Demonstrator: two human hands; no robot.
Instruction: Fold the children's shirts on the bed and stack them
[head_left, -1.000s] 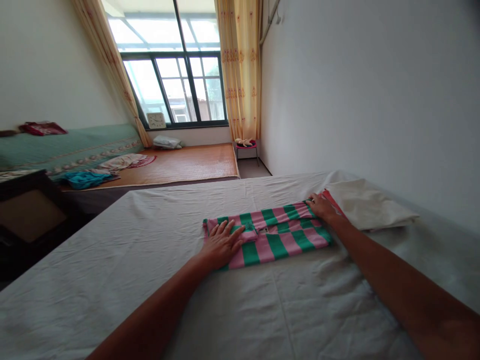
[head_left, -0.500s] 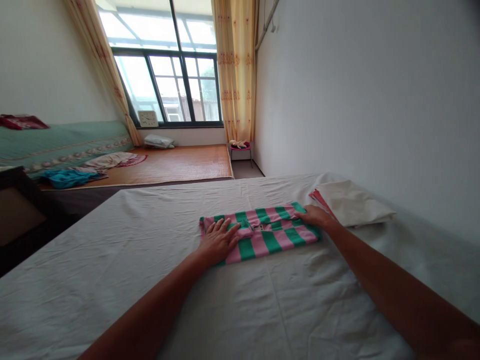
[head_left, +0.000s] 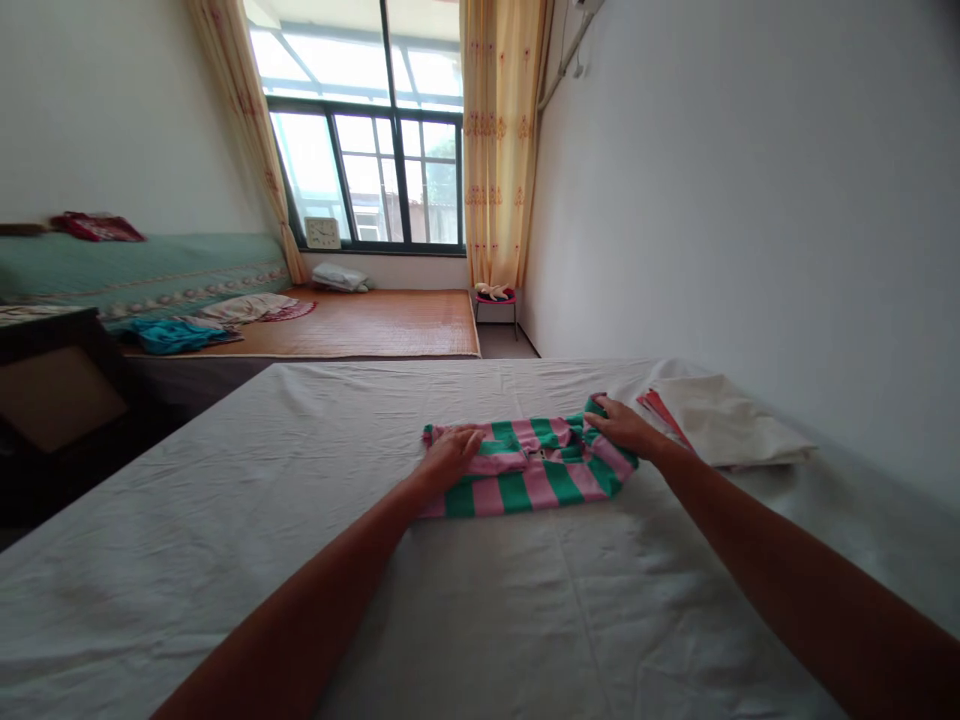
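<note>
A folded pink-and-green striped shirt (head_left: 517,490) lies across the white sheet (head_left: 480,610) in front of me. My left hand (head_left: 452,452) rests on the shirt's left part, fingers stretched over the cloth. At the opposite end, my right hand (head_left: 621,424) grips the right edge and raises it slightly, so the cloth there bends upward. The thumb and fingertips of that hand are partly hidden in the fabric. A small pale label or button area shows near the shirt's middle.
Right of the shirt, a cream folded cloth (head_left: 739,420) with a red part lies close to the wall (head_left: 750,200). Beyond the sheet is a mat-covered bed (head_left: 397,320) with clothes on it. A dark cabinet (head_left: 60,400) stands at left, a small pink stool (head_left: 496,298) by the curtain.
My right hand has closed on the shirt's right end and lifted it, bending it inward. The left hand's fingers have drawn closer together on the cloth. The view has turned slightly left.
</note>
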